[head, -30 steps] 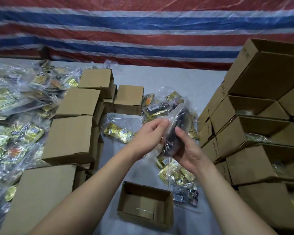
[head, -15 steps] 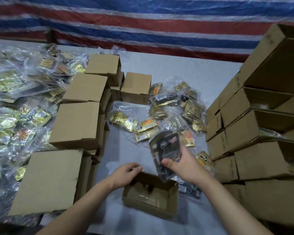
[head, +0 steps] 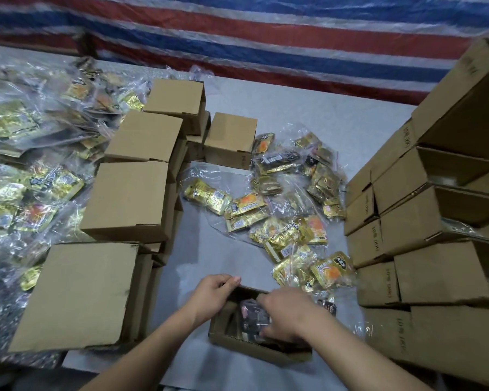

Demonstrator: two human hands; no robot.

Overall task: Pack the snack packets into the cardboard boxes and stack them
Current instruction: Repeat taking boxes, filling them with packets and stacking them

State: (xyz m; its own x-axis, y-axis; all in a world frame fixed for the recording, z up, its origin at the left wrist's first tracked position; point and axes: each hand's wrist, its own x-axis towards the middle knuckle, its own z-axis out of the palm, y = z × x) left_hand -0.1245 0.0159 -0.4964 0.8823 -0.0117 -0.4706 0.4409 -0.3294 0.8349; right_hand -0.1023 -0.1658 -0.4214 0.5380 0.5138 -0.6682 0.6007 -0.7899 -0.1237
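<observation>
Low centre of frame: small open cardboard box (head: 254, 348) sat on the grey table (head: 308, 108), open face up. Left hand (head: 213, 296) gripped the box's far left rim, fingers curled over the edge, thumb side hidden. Right hand (head: 288, 313) was down inside the box, fingers bent around a dark snack packet (head: 250, 317) in clear wrap and pressing it toward the box floor; how tightly it pinched could not be told, since the hand covered most of the packet. Just right of the box, another dark packet (head: 329, 306) lay on the table, partly hidden behind the right wrist. Centre of frame: loose heap of gold and orange packets (head: 280, 221) in clear bags, spread from mid-table toward the box. Left side: row of closed cardboard boxes (head: 130, 198) running from lower left to upper centre, with a larger pile of bagged packets (head: 26, 179) beyond them at the left edge. Right edge: stack of boxes (head: 435, 235) several tiers high, open sides facing right, some showing plastic inside. Striped red, white and blue tarp (head: 237, 32) hung across the top of frame.
</observation>
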